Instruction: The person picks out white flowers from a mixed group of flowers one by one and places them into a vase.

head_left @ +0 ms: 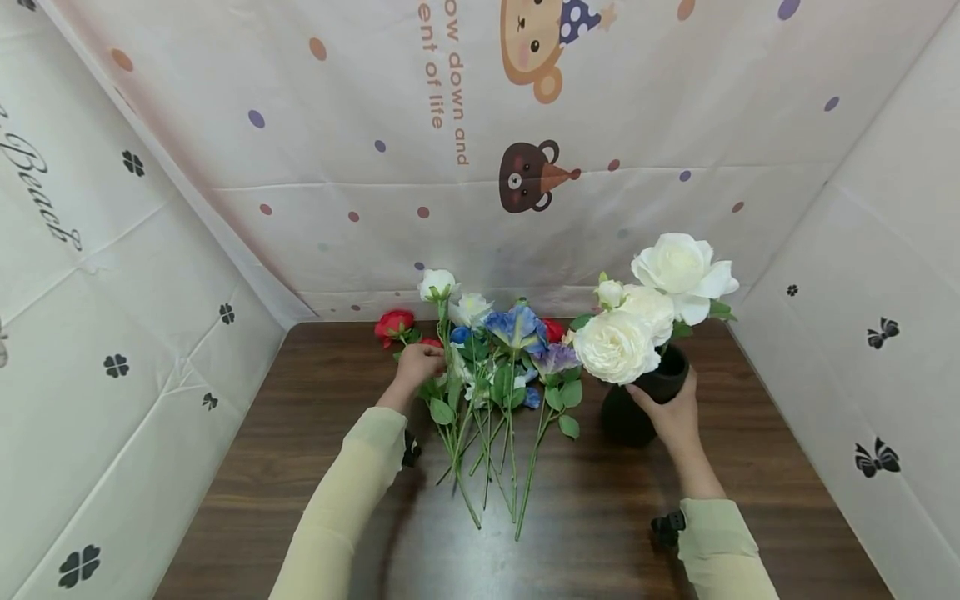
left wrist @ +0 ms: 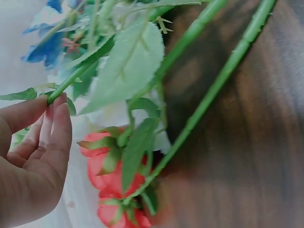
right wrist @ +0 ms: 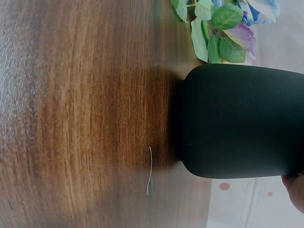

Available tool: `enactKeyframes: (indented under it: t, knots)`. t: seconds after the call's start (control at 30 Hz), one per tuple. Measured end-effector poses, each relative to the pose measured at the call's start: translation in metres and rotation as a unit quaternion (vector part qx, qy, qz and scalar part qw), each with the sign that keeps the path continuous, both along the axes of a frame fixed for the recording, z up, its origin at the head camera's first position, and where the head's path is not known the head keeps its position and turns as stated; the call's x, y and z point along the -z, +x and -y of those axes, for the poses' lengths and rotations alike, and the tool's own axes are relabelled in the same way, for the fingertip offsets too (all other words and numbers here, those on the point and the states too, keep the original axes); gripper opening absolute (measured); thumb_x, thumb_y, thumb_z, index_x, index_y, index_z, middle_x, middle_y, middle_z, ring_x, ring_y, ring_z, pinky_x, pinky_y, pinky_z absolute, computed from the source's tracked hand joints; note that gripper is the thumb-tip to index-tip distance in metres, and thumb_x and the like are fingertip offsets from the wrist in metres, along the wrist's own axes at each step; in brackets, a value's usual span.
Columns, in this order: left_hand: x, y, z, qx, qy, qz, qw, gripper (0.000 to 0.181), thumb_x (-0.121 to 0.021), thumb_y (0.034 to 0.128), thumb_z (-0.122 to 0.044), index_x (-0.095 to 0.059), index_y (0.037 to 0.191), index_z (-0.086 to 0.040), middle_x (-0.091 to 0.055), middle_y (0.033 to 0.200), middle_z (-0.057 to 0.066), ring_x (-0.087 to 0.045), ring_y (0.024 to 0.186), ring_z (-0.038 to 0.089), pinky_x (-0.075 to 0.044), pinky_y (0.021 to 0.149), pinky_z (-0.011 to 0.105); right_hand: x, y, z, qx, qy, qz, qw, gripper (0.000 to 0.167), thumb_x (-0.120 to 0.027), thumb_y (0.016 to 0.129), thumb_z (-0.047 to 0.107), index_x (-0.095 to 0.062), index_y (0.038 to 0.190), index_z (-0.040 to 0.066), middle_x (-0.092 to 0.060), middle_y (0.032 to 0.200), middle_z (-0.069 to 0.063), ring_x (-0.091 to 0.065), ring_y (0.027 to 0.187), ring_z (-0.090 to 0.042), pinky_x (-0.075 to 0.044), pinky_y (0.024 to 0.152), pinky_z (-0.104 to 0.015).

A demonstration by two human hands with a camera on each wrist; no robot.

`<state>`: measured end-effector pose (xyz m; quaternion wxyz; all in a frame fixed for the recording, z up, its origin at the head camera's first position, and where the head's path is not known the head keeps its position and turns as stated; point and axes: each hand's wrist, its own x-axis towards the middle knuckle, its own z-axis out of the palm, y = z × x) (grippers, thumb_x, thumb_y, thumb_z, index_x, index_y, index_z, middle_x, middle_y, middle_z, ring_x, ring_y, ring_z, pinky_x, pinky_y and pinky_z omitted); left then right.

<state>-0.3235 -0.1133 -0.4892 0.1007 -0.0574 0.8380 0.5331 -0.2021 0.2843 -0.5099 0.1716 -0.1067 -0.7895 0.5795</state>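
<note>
My left hand (head_left: pixel 420 367) pinches a green flower stem (left wrist: pixel 71 78) between thumb and fingertips at the left side of a pile of flowers. A white rose (head_left: pixel 437 285) stands just above that hand; whether the pinched stem is its own I cannot tell. Red roses (left wrist: pixel 114 173) hang below the fingers in the left wrist view. At the right, my right hand (head_left: pixel 675 412) grips a black vase (right wrist: pixel 242 121) near its rim. Large white roses (head_left: pixel 617 346) stand in the vase and lean left. Only a bit of that hand shows in the right wrist view.
Blue flowers (head_left: pixel 517 327), a purple flower (head_left: pixel 557 358) and a red rose (head_left: pixel 393 325) lie in the pile, their stems pointing toward me. The brown wooden table (head_left: pixel 585 517) meets a printed cloth wall (head_left: pixel 360 250) behind. A pale thread (right wrist: pixel 150 171) lies near the vase.
</note>
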Motion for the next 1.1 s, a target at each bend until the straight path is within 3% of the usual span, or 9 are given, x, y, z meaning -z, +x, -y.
enactKeyframes:
  t: [0.1, 0.33, 0.43, 0.57, 0.87, 1.1]
  knots:
    - [-0.008, 0.000, 0.002, 0.000, -0.002, -0.018, 0.9998, 0.028, -0.058, 0.0992, -0.003, -0.070, 0.121, 0.009, -0.071, 0.120, 0.029, -0.074, 0.089, 0.031, -0.059, 0.094, 0.051, -0.001, 0.000, 0.000, 0.001, 0.003, 0.003, 1.0000, 0.104, -0.080, 0.084, 0.006, -0.013, 0.163, 0.013, -0.028, 0.164, -0.012, -0.033, 0.148, -0.030, -0.026, 0.123, -0.051]
    - [-0.023, 0.004, 0.002, 0.013, -0.016, -0.066, 0.9976, 0.031, -0.057, 0.1003, -0.006, -0.070, 0.126, 0.005, -0.071, 0.122, 0.027, -0.072, 0.104, 0.043, -0.059, 0.090, 0.051, -0.001, 0.001, 0.002, 0.001, 0.006, 0.002, 1.0000, 0.101, -0.079, 0.085, 0.007, -0.014, 0.163, 0.011, -0.028, 0.163, -0.014, -0.033, 0.148, -0.032, -0.026, 0.123, -0.052]
    - [-0.031, 0.006, 0.001, 0.008, -0.021, -0.097, 0.9950, 0.029, -0.059, 0.0991, -0.007, -0.072, 0.124, 0.003, -0.073, 0.118, 0.025, -0.071, 0.103, 0.042, -0.059, 0.080, 0.041, -0.001, 0.001, 0.002, 0.004, 0.007, 0.003, 1.0000, 0.100, -0.078, 0.085, 0.007, -0.014, 0.162, 0.008, -0.028, 0.163, -0.017, -0.032, 0.148, -0.034, -0.025, 0.124, -0.053]
    - [-0.042, 0.009, -0.003, 0.003, -0.030, -0.153, 0.9878, 0.025, -0.065, 0.0978, -0.007, -0.074, 0.119, 0.002, -0.075, 0.113, 0.024, -0.071, 0.102, 0.037, -0.056, 0.076, 0.031, -0.001, 0.001, 0.001, 0.007, 0.006, 0.000, 1.0000, 0.100, -0.078, 0.085, 0.007, -0.014, 0.162, 0.007, -0.028, 0.163, -0.018, -0.032, 0.148, -0.035, -0.024, 0.124, -0.054]
    - [-0.070, 0.021, -0.011, 0.005, -0.050, -0.232, 0.9714, 0.020, -0.068, 0.0963, -0.008, -0.076, 0.110, 0.003, -0.076, 0.105, 0.024, -0.071, 0.095, 0.036, -0.058, 0.083, 0.046, -0.005, 0.001, 0.002, -0.001, 0.002, 0.009, 1.0000, 0.102, -0.078, 0.085, 0.006, -0.013, 0.163, 0.012, -0.026, 0.165, -0.013, -0.030, 0.150, -0.032, -0.024, 0.125, -0.052]
    - [-0.092, 0.031, -0.017, 0.006, -0.051, -0.273, 0.9605, 0.019, -0.070, 0.0960, -0.010, -0.077, 0.108, 0.003, -0.077, 0.101, 0.023, -0.074, 0.090, 0.035, -0.060, 0.080, 0.045, -0.005, 0.001, 0.001, -0.008, -0.004, 0.019, 0.9998, 0.102, -0.077, 0.086, 0.006, -0.010, 0.163, 0.011, -0.023, 0.166, -0.014, -0.027, 0.152, -0.034, -0.022, 0.125, -0.053]
